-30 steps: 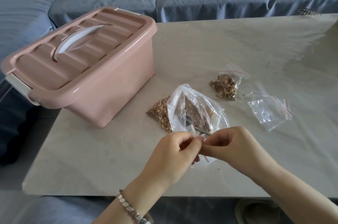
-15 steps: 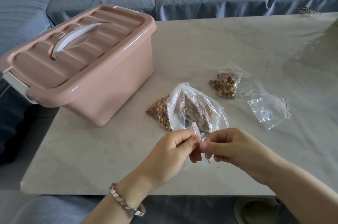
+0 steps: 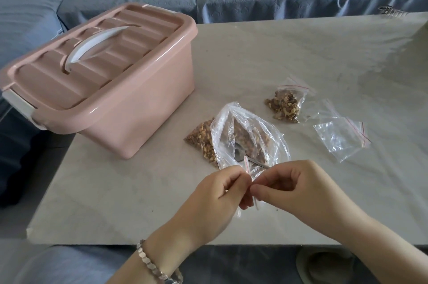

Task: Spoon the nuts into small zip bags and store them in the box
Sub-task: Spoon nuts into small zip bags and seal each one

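Because a small zip bag (image 3: 251, 176) must have its mouth parted before any nuts can go in, the left hand (image 3: 215, 200) and the right hand (image 3: 298, 188) meet low over the near part of the bench (image 3: 139, 191), each pinching 1 side of the red-striped seal between thumb and fingertips; the hands seem set to peel the 2 lips apart. Just beyond them lies the large clear bag of nuts (image 3: 250, 137), its mouth turned toward the person with the spoon (image 3: 243, 151) resting inside, presumably so the next scoop is close at hand. 1 filled bag (image 3: 201, 140) lies half under its left side and another (image 3: 286, 105) sits farther back, parked until boxing. Spare empty bags (image 3: 342, 137) wait to the right (within reach). The pink box (image 3: 111, 89) stands to the left with its lid on, so nothing looks stored yet.
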The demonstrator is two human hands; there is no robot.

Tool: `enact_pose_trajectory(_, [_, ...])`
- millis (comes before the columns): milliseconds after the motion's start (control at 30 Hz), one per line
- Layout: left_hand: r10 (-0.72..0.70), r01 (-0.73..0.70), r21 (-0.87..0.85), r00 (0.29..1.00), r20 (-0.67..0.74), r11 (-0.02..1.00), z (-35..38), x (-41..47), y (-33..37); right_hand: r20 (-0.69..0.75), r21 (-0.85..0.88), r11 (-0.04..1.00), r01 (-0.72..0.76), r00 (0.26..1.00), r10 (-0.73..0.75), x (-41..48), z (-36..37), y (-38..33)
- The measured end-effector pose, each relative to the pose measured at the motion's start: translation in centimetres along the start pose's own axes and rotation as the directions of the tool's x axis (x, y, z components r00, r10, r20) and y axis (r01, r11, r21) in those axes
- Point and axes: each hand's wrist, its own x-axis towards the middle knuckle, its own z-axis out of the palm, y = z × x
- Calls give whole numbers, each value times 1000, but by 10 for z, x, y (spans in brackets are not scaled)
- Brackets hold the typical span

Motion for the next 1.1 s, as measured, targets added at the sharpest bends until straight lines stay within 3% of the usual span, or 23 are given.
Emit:
enact_pose_trajectory(400, [53,-54,67,998,24,996,1,-2,-1,7,-41,996,-79,997,79,4,-5,8])
enact_pose_trajectory(633, [99,-99,-31,995,0,995,3,-3,-1,118,53,996,-72,991,65,6,-7,8])
enact_pose_trajectory(767, [54,-51,-116,998,29,992,2,-4,1,148,79,996,-46,988,34,5,-7,6])
enact_pose_trajectory(933, [22,-18,-102,999,30,995,1,-1,3,86,-44,997,57,995,-53,3,-2,5])
enact_pose_trajectory(1100, [48,-47,-54,998,27,997,-3,1,0,-25,-35,999,11,1000,-12,4,-3,7])
